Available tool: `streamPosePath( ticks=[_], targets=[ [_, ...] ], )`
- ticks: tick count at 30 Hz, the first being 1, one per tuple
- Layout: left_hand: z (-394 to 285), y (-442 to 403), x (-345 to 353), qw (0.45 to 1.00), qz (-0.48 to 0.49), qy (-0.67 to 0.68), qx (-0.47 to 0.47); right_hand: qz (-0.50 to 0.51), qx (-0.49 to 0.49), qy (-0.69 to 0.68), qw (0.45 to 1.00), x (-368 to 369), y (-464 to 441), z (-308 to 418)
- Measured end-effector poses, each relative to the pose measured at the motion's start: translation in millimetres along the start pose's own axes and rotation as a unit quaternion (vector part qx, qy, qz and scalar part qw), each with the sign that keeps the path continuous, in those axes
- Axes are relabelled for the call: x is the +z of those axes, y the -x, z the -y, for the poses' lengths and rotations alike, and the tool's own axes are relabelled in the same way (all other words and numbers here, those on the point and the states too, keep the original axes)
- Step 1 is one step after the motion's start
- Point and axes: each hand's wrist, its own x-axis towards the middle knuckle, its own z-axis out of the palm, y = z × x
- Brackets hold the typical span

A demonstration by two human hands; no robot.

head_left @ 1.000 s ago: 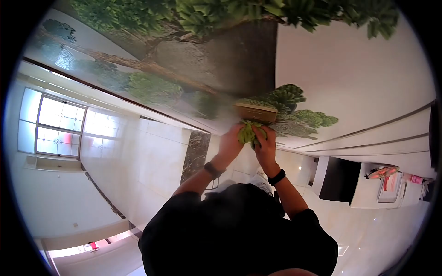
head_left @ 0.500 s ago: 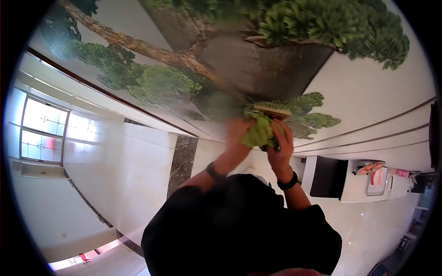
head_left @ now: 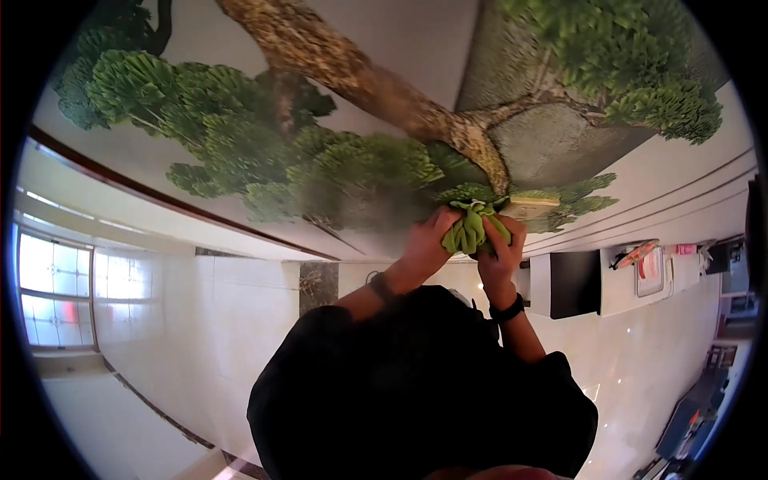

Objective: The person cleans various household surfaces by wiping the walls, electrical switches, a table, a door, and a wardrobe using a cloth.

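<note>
Both hands are closed on a bunched green cloth, in front of the tree mural on the wall. My left hand pinches it from the left, fingers bent at its upper edge. On the other side my right hand grips the cloth, with folds bulging between the two hands. Just right of the cloth a pale yellowish wall plate juts from the mural; whether the cloth touches it I cannot tell. Part of the cloth is hidden behind my fingers.
A dark trim strip runs along the mural's lower left edge. To the right stands a white counter with a dark front panel and a tray. A window is at the far left, above pale tiled floor.
The cloth was looser and hung beside the wall plate; now it is gathered into a tighter bunch. My left hand was blurred by motion. The whole view has shifted.
</note>
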Motion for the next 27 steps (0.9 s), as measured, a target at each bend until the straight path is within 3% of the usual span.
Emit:
streamPosePath(
  ticks=[3,6,9,16,23,27],
  targets=[
    [12.8,2.5,-31.0,0.999,-0.011,0.025,0.017,0.001,-0.008,-0.005,1.0,23.6,-5.7,21.4],
    [20.9,15.8,-63.6,0.999,-0.007,0.019,-0.05,0.041,-0.011,0.0,0.999,40.0,-18.0,51.5],
    [26.2,17.3,-92.8,0.994,-0.051,0.073,-0.055,0.058,-0.007,-0.016,0.998,63.6,-19.8,72.3],
    [48.8,33.5,-141.0,0.983,-0.171,0.063,0.005,0.119,-0.055,-0.065,0.989,101.1,-46.7,124.1],
    [39.3,14.7,-158.4,0.977,-0.202,0.053,0.039,0.101,-0.07,-0.042,0.992,102.2,-59.0,137.3],
    [24.4,-1.0,-153.9,0.981,-0.168,0.08,0.063,0.072,-0.065,0.017,0.995,83.9,-65.2,135.5]
  ],
)
